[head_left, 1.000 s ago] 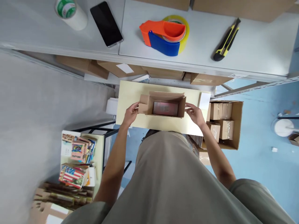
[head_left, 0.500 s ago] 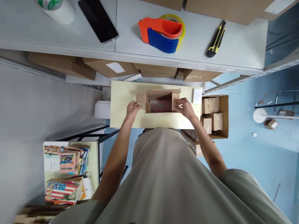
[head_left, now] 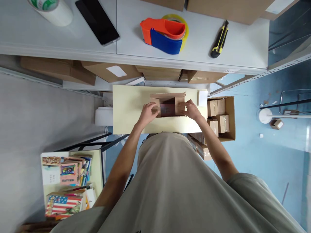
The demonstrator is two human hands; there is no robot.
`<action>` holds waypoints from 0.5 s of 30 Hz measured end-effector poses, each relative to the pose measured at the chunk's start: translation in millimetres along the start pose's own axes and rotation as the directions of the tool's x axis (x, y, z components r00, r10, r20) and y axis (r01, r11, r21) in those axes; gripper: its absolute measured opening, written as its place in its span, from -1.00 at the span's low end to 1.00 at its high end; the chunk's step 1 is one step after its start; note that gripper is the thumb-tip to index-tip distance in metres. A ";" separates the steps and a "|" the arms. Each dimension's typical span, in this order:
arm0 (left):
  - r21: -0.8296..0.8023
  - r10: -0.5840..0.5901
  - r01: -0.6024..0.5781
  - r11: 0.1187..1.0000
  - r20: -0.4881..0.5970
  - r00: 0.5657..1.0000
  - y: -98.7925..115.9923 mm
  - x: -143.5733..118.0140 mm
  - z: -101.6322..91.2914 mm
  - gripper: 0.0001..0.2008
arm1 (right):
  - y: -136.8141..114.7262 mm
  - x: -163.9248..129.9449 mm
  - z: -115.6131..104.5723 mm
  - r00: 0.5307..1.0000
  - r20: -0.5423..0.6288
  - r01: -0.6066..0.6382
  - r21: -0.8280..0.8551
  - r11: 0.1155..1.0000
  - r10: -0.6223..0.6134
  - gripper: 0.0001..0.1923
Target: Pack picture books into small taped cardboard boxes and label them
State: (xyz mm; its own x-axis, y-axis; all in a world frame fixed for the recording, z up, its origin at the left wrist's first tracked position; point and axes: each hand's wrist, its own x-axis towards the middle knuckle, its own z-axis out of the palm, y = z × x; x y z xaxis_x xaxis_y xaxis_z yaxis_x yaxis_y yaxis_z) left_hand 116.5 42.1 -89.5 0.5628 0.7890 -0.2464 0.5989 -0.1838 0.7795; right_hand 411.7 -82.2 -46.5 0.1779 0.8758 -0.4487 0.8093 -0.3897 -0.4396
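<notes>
A small cardboard box [head_left: 168, 96] lies on a pale yellow table with its top open. Inside it, a flat dark reddish item [head_left: 167, 110] shows; its kind I cannot make out. My left hand [head_left: 147, 114] is at the box's left end, fingers curled against the end flap, which is folded inward. At the opposite end, my right hand [head_left: 192, 110] has its thumb and fingers bent around the edge of the right flap [head_left: 179, 106]. The long back flap stands up behind the opening.
A white pad [head_left: 202, 98] lies on the table's right end. The grey shelf holds an orange-and-blue tape dispenser [head_left: 162, 34], a box cutter [head_left: 219, 40], a phone [head_left: 97, 22] and a tape roll [head_left: 58, 14]. Right of the table stands a large carton [head_left: 232, 119] of small boxes.
My left hand has moved right onto the box, and the left flap, which lay outward, is now folded inward. My right hand stays at the right flap.
</notes>
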 end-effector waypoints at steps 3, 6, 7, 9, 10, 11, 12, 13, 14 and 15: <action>0.002 -0.066 0.066 0.998 -0.024 0.998 -4.4 6.1 -1.7 -0.55 | -0.6 7.5 -1.4 1.000 0.002 0.001 -0.055 0.998 -0.001 -0.43; -0.038 -0.098 0.096 0.995 -0.040 0.994 -8.0 5.3 -4.6 -0.56 | -1.4 9.9 -5.6 1.000 0.008 -0.009 -0.091 0.996 0.009 -0.49; -0.052 -0.101 0.100 0.994 -0.028 0.994 -8.9 4.2 -5.7 -0.58 | -2.3 9.4 -7.7 1.000 0.010 -0.014 -0.096 0.995 0.016 -0.51; -0.080 -0.117 0.118 0.990 0.019 0.993 -10.0 2.1 -8.3 -0.62 | -6.6 7.3 -13.2 0.999 0.022 -0.031 -0.106 0.994 0.034 -0.56; -0.099 -0.128 0.132 0.986 0.049 0.991 -9.8 1.4 -10.2 -0.64 | -10.6 6.4 -16.5 0.999 0.031 -0.037 -0.114 0.993 0.041 -0.58; -0.123 -0.138 0.147 0.982 0.077 0.987 -8.9 0.9 -12.8 -0.64 | -16.3 5.7 -20.4 0.998 0.039 -0.040 -0.122 0.992 0.045 -0.59; -0.154 -0.142 0.156 0.976 0.098 0.985 -7.2 0.7 -16.7 -0.64 | -23.9 5.5 -25.0 0.998 0.043 -0.035 -0.125 0.991 0.041 -0.60; -0.188 -0.137 0.156 0.970 0.108 0.985 -4.7 0.7 -22.2 -0.63 | -33.6 5.9 -30.2 0.999 0.039 -0.022 -0.119 0.993 0.026 -0.61; -0.222 -0.121 0.143 0.964 0.110 0.987 -1.3 1.0 -29.7 -0.62 | -45.5 6.8 -36.2 1.000 0.023 0.005 -0.101 0.995 -0.003 -0.62; -0.252 -0.095 0.117 0.961 0.100 0.990 2.6 1.6 -39.4 -0.61 | -59.5 8.4 -43.0 0.999 -0.005 0.045 -0.075 0.996 -0.046 -0.62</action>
State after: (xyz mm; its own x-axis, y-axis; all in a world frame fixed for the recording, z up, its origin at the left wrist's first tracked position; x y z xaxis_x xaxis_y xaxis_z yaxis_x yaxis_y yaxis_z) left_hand 96.5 66.0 -65.2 0.5575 0.7404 -0.3755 0.4980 0.0637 0.8648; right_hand 389.1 -39.4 9.3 0.1436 0.8941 -0.4242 0.8561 -0.3273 -0.4001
